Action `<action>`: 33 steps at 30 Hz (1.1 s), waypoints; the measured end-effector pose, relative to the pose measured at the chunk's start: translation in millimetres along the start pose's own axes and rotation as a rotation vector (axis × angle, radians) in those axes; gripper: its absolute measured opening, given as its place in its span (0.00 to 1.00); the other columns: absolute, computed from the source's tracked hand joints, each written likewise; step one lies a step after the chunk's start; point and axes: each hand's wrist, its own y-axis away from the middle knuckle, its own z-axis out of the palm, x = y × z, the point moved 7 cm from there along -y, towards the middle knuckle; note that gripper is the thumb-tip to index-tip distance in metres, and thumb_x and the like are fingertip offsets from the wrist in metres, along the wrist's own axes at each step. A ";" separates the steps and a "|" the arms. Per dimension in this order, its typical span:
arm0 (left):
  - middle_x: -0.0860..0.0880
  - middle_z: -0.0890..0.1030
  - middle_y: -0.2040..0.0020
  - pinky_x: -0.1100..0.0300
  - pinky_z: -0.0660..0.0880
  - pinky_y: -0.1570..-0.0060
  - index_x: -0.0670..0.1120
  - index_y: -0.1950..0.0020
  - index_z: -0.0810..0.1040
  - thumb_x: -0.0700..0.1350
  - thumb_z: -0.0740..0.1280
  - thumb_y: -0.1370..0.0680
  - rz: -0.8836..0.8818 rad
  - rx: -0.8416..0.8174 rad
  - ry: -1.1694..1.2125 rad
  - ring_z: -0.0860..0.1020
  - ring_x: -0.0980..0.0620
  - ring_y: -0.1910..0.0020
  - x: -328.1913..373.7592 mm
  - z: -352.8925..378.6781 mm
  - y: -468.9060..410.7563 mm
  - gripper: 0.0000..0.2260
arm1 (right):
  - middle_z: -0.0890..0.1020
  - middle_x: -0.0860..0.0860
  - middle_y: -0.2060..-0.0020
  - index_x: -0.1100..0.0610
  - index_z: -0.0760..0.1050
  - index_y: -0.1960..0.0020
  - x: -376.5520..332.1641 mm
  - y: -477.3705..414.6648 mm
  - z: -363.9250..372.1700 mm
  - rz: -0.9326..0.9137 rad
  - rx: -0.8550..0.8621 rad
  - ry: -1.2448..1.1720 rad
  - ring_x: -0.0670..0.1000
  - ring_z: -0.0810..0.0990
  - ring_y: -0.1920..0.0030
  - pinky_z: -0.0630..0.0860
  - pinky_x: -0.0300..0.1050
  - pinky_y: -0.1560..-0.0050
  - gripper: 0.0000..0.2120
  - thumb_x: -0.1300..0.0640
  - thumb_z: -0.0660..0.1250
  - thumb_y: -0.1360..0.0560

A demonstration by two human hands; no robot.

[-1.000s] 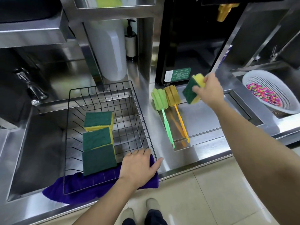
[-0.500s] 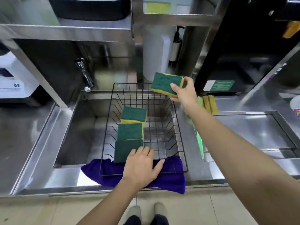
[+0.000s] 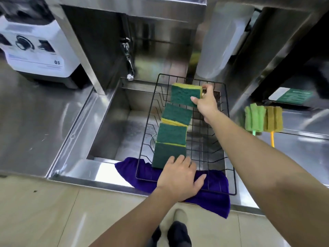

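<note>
A black wire basket [image 3: 229, 139] sits over the steel sink [image 3: 114, 125]. Three green-and-yellow sponges [image 3: 171, 134] lie in a row inside it, overlapping front to back. My right hand [image 3: 206, 102] grips a fourth green-and-yellow sponge [image 3: 183, 94] by its right end, at the far end of that row, low inside the basket. My left hand [image 3: 179, 177] rests flat, fingers spread, on the basket's near rim and on the purple cloth [image 3: 211, 196] under it.
A green brush [image 3: 253, 118] and a yellow brush [image 3: 273, 120] lie on the steel counter to the right. The tap [image 3: 129, 64] hangs over the sink's back edge. A white machine [image 3: 33, 47] stands at the back left. A white container [image 3: 220, 45] stands behind the basket.
My right hand carried the sponge from the right counter leftward over the basket and lowered it to the far end of the sponge row. My left hand stayed on the basket's rim.
</note>
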 end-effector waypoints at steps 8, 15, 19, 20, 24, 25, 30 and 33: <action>0.47 0.80 0.62 0.53 0.74 0.59 0.44 0.59 0.79 0.58 0.53 0.25 -0.005 -0.024 0.009 0.75 0.47 0.61 -2.3 2.8 1.6 0.22 | 0.76 0.58 0.40 0.51 0.57 0.34 16.4 -2.7 32.1 0.067 -0.155 -0.064 0.56 0.77 0.43 0.77 0.57 0.42 0.20 0.62 0.60 0.21; 0.48 0.79 0.64 0.54 0.74 0.60 0.45 0.60 0.79 0.58 0.55 0.25 -0.012 -0.012 0.010 0.74 0.47 0.63 -2.4 4.8 0.7 0.20 | 0.76 0.53 0.45 0.47 0.59 0.34 17.9 -6.1 48.9 0.153 -0.328 -0.163 0.50 0.77 0.55 0.74 0.49 0.55 0.20 0.61 0.60 0.21; 0.48 0.78 0.64 0.54 0.74 0.61 0.45 0.60 0.79 0.58 0.54 0.26 -0.015 -0.023 0.015 0.74 0.48 0.64 -2.2 4.4 1.4 0.21 | 0.78 0.54 0.40 0.51 0.61 0.33 22.7 -14.3 41.7 0.135 -0.289 -0.105 0.51 0.77 0.46 0.70 0.47 0.40 0.20 0.58 0.63 0.22; 0.48 0.78 0.64 0.54 0.74 0.61 0.45 0.60 0.79 0.58 0.54 0.26 -0.017 -0.027 0.018 0.74 0.48 0.64 -2.7 4.3 0.9 0.21 | 0.78 0.55 0.40 0.53 0.61 0.32 23.0 -14.8 39.9 0.131 -0.269 -0.086 0.51 0.77 0.46 0.70 0.45 0.41 0.21 0.57 0.64 0.22; 0.48 0.78 0.64 0.52 0.74 0.61 0.45 0.60 0.79 0.58 0.54 0.25 -0.023 -0.042 0.024 0.74 0.48 0.64 -3.2 4.8 0.9 0.21 | 0.72 0.56 0.33 0.58 0.62 0.29 27.7 -18.2 36.2 0.133 -0.209 0.080 0.55 0.73 0.38 0.68 0.48 0.35 0.25 0.53 0.64 0.22; 0.48 0.78 0.64 0.52 0.74 0.61 0.45 0.60 0.79 0.58 0.54 0.25 -0.027 -0.048 0.028 0.74 0.48 0.64 -3.5 5.0 0.7 0.21 | 0.71 0.57 0.32 0.60 0.63 0.29 27.5 -18.8 36.3 0.126 -0.213 0.129 0.57 0.71 0.34 0.66 0.48 0.33 0.25 0.53 0.64 0.22; 0.48 0.78 0.64 0.53 0.74 0.61 0.45 0.60 0.78 0.57 0.54 0.26 -0.040 -0.026 0.035 0.74 0.48 0.64 -5.4 3.6 -1.8 0.20 | 0.75 0.58 0.35 0.62 0.67 0.32 19.7 -26.5 41.1 0.105 -0.240 0.237 0.59 0.73 0.34 0.68 0.53 0.31 0.26 0.55 0.69 0.26; 0.48 0.78 0.65 0.54 0.73 0.63 0.45 0.61 0.78 0.57 0.55 0.26 -0.047 -0.040 0.041 0.74 0.47 0.65 -5.4 4.2 0.4 0.19 | 0.78 0.60 0.40 0.61 0.71 0.37 30.3 -29.8 37.3 0.117 -0.213 0.238 0.60 0.76 0.37 0.72 0.56 0.33 0.19 0.62 0.69 0.27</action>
